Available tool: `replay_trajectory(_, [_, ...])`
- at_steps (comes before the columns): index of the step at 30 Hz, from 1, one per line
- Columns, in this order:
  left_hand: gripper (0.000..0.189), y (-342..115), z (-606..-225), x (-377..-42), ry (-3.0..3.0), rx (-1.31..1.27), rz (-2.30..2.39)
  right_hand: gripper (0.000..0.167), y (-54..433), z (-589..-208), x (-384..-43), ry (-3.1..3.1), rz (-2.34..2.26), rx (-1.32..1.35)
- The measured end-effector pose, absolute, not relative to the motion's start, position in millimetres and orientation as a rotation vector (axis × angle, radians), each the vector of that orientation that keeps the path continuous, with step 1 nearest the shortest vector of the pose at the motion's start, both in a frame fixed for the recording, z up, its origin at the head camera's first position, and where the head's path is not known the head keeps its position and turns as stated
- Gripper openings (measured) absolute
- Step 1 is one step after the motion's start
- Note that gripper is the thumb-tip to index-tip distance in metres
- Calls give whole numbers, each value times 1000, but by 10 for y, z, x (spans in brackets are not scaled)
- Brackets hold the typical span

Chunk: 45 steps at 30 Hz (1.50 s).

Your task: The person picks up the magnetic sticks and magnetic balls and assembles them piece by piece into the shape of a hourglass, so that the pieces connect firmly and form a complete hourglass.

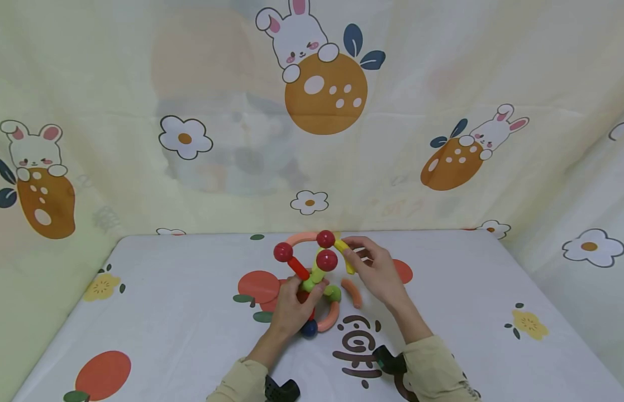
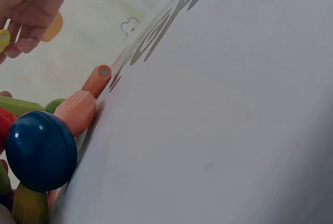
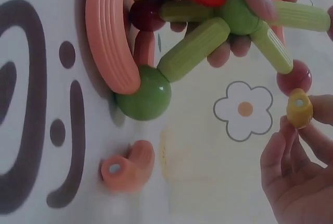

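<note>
A structure of magnetic balls and sticks stands on the table in the head view. My left hand [image 1: 290,308] grips it by a green ball [image 3: 240,11] at its middle, from which light green sticks [image 3: 195,49] and a red stick [image 1: 298,268] branch. Red balls [image 1: 327,260] top it; a dark blue ball [image 2: 41,150] sits low at the near side. Between thumb and fingers, my right hand [image 1: 376,272] pinches a curved yellow stick [image 1: 344,255]. One end of that stick is at the far red ball [image 1: 325,239]; whether they touch is unclear. Its other end is free.
A loose curved salmon stick [image 1: 352,293] lies on the table just right of the structure. Another salmon stick [image 1: 329,317] joins the lower balls. The white printed tablecloth [image 1: 181,335] meets a hanging curtain [image 1: 231,184] behind.
</note>
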State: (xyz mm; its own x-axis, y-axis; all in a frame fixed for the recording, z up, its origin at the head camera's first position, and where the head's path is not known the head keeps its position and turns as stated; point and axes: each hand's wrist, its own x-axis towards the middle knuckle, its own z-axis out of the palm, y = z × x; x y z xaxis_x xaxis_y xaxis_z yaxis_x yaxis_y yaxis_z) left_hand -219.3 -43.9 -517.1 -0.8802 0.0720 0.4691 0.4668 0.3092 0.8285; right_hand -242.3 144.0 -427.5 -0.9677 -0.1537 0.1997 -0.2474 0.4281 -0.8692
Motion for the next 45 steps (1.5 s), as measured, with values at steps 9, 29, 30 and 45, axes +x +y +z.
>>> replay_trajectory(9, [18,-441,-5162,-2190,-2231,-493,-1576,30,1429,-4221,-2427,-2622,1812,264])
replay_trajectory(29, [22,-479,-5181,-2221,-2168,-642,-1678,42,1424,-4114,-2365,-2490,2153,175])
replay_trajectory(30, [21,-483,-5185,-2222,-2167,-647,-1688,42,1410,-4108,-2360,-2472,2164,160])
replay_trajectory(45, [21,-505,-4936,-2096,-2150,-716,-1727,40,1201,-4066,-2291,-2326,2159,-64])
